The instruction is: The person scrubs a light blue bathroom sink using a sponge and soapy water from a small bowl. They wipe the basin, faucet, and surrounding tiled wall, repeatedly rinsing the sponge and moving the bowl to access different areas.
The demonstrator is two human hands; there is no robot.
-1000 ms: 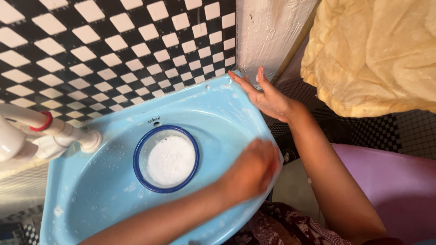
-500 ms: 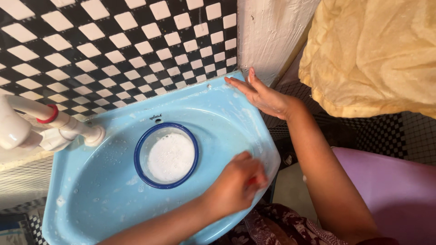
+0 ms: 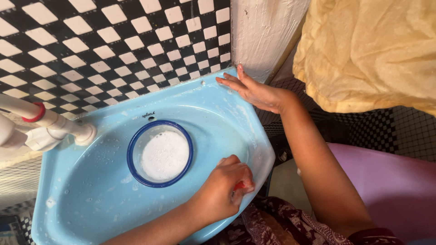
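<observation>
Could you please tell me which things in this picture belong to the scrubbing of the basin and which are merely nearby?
In use:
left hand, closed on a small red object inside the basin
right hand, flat on the rim
blue basin, soapy
blue-rimmed bowl of foamy white liquid

Merely nearby:
white tap
yellow cloth
purple tub
</observation>
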